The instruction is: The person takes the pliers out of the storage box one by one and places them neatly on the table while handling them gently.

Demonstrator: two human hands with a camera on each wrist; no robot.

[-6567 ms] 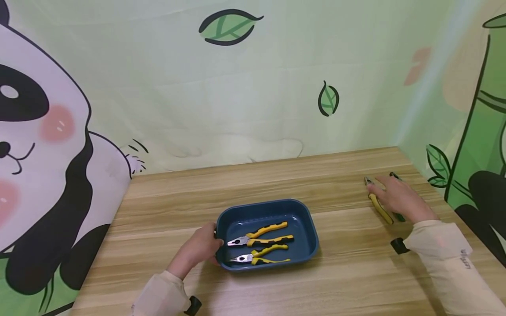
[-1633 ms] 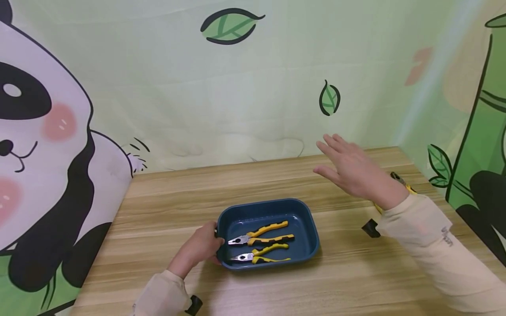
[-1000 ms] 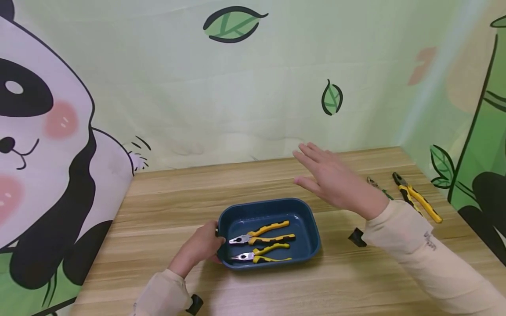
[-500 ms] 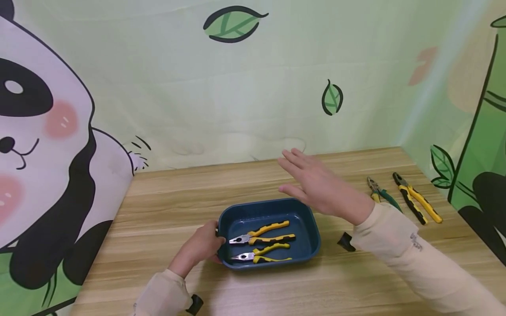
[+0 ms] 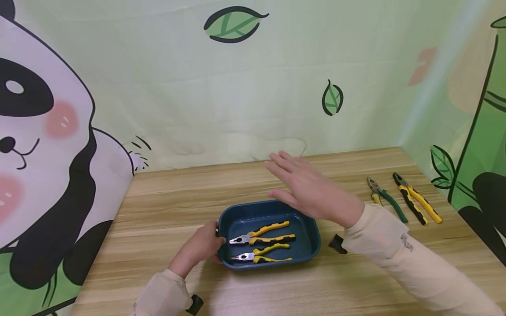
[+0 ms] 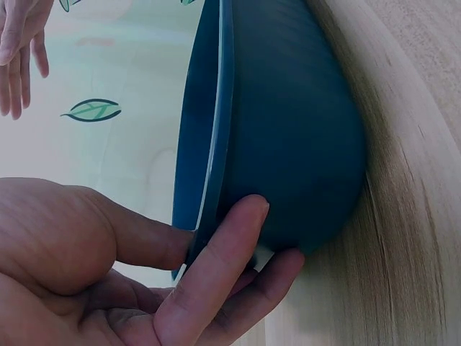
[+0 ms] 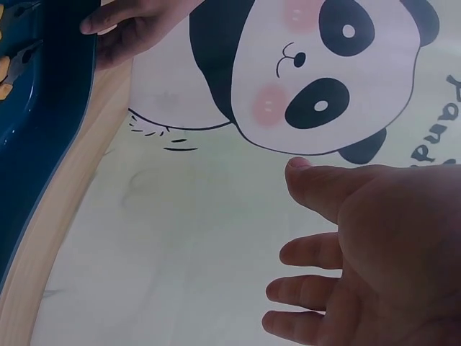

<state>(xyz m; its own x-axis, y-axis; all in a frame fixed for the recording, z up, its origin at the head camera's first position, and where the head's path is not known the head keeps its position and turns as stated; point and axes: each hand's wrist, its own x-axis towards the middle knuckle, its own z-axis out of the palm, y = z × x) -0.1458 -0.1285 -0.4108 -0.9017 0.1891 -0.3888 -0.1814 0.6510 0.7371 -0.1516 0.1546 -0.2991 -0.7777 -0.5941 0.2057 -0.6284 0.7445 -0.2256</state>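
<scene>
My left hand pinches the left end of a blue plastic basin, thumb over the rim and fingers against the outer wall, as the left wrist view shows. Inside lie combination pliers and, nearer me, a slimmer-nosed pair of pliers, both with yellow-and-black handles and heads pointing left. My right hand is raised over the basin's far right corner, fingers straight and thumb apart, holding nothing. In the right wrist view its palm and fingers stand out against the backdrop.
On the wooden table, at the far right, lie pliers with one green and one yellow handle. Beside them is a dark-headed pair of yellow-and-black pliers. A panda-printed cloth backdrop rises behind the table.
My right hand has left the pliers at the right and moved leftward to above the basin, uncovering both pairs there. The left hand has kept its hold on the basin.
</scene>
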